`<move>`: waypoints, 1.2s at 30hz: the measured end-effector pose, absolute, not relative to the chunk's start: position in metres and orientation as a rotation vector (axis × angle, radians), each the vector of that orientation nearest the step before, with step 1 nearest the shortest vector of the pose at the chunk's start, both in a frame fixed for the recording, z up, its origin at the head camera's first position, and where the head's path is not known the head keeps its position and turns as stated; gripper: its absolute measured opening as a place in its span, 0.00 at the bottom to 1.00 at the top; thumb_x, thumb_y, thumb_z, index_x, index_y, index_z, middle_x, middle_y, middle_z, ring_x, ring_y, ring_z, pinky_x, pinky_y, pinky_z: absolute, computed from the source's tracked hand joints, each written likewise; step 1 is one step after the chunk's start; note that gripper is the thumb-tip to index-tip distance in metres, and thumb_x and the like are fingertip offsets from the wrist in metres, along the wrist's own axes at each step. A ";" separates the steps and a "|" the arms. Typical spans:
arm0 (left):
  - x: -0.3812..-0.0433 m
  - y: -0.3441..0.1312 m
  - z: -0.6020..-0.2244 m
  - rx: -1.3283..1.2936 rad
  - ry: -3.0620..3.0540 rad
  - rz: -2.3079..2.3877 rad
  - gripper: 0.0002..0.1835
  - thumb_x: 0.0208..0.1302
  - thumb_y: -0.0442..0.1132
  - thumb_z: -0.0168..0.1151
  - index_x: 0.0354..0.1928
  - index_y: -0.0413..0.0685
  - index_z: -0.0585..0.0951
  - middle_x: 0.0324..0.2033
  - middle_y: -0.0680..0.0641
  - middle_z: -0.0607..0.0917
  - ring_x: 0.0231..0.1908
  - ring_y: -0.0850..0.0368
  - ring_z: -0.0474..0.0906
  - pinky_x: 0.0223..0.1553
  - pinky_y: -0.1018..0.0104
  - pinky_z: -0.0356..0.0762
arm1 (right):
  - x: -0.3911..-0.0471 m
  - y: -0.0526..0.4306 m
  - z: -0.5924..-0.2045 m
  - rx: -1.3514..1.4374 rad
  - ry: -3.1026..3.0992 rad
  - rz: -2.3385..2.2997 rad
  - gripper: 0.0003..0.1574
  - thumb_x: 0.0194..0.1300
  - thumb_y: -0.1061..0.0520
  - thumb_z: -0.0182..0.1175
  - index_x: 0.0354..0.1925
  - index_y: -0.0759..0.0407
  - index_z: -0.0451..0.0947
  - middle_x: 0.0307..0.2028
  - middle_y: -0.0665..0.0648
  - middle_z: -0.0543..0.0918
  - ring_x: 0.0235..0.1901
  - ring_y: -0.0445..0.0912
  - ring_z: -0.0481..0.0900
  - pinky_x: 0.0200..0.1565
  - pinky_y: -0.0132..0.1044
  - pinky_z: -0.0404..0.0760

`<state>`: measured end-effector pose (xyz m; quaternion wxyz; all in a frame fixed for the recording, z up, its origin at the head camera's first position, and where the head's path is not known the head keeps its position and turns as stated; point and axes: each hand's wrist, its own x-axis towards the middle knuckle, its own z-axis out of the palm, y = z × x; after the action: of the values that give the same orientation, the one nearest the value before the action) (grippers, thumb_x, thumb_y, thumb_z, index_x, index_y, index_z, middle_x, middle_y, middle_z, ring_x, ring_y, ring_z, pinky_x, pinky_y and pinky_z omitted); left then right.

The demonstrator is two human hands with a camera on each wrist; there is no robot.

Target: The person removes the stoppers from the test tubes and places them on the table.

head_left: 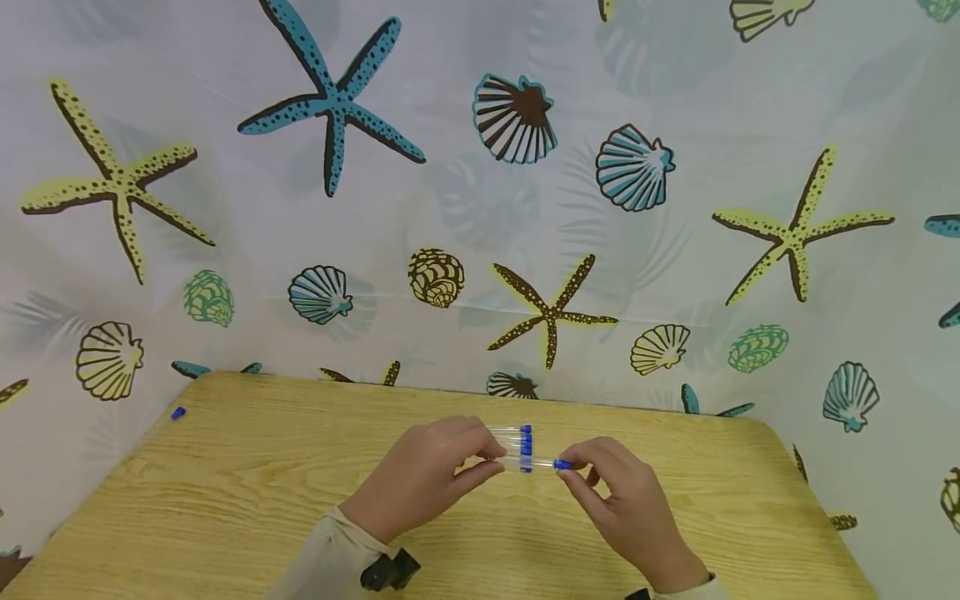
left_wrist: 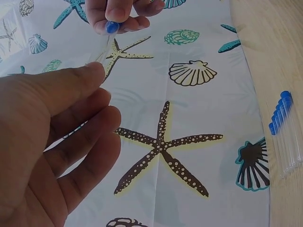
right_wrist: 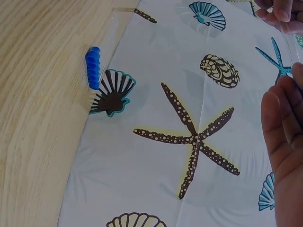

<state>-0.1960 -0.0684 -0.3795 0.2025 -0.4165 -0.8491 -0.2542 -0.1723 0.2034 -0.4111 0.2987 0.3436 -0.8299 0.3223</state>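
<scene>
Between my two hands, a clear test tube (head_left: 542, 462) with a blue cap (head_left: 562, 465) is held up level over the table. My left hand (head_left: 442, 467) pinches the tube's clear end between thumb and fingers. At the other end, my right hand (head_left: 618, 500) pinches the blue cap with thumb and forefinger. Behind the held tube, several more clear tubes with blue caps (head_left: 526, 440) lie side by side on the table, partly covered by my left hand in the head view. The left wrist view shows that row of tubes (left_wrist: 286, 127) at its right edge.
A small loose blue cap (head_left: 177, 412) lies at the far left corner of the wooden table (head_left: 262, 467). Behind the table and at its sides hangs a white cloth (head_left: 450, 350) printed with starfish and shells.
</scene>
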 end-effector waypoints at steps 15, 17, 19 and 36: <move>-0.195 -0.068 -0.384 -1.172 -2.369 -0.681 0.05 0.67 0.42 0.73 0.41 0.56 0.84 0.36 0.60 0.86 0.36 0.68 0.83 0.37 0.70 0.83 | -0.171 0.203 -0.412 0.863 -2.230 0.867 0.15 0.63 0.67 0.72 0.44 0.52 0.82 0.40 0.46 0.84 0.36 0.44 0.81 0.37 0.27 0.82; -0.196 -0.068 -0.383 -1.175 -2.363 -0.678 0.05 0.67 0.41 0.72 0.41 0.57 0.84 0.36 0.60 0.86 0.36 0.69 0.83 0.36 0.71 0.82 | -0.170 0.202 -0.412 0.858 -2.221 0.862 0.15 0.63 0.67 0.72 0.44 0.52 0.82 0.40 0.46 0.84 0.36 0.43 0.81 0.37 0.26 0.82; -0.196 -0.069 -0.383 -1.172 -2.355 -0.680 0.05 0.67 0.41 0.72 0.40 0.58 0.83 0.36 0.60 0.85 0.35 0.70 0.81 0.36 0.72 0.81 | -0.171 0.202 -0.413 0.872 -2.215 0.855 0.15 0.63 0.67 0.71 0.45 0.53 0.82 0.40 0.47 0.84 0.36 0.41 0.81 0.36 0.27 0.82; -0.199 -0.070 -0.381 -1.145 -2.381 -0.698 0.04 0.69 0.42 0.70 0.42 0.58 0.84 0.36 0.61 0.84 0.33 0.71 0.77 0.35 0.73 0.80 | -0.182 0.206 -0.405 0.926 -2.271 0.852 0.13 0.66 0.65 0.70 0.47 0.53 0.84 0.40 0.45 0.85 0.37 0.37 0.81 0.35 0.32 0.85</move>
<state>-0.1994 -0.0699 -0.3811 0.2030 -0.4104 -0.8531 -0.2503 -0.1821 0.2059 -0.4050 0.2694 0.3434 -0.8424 0.3161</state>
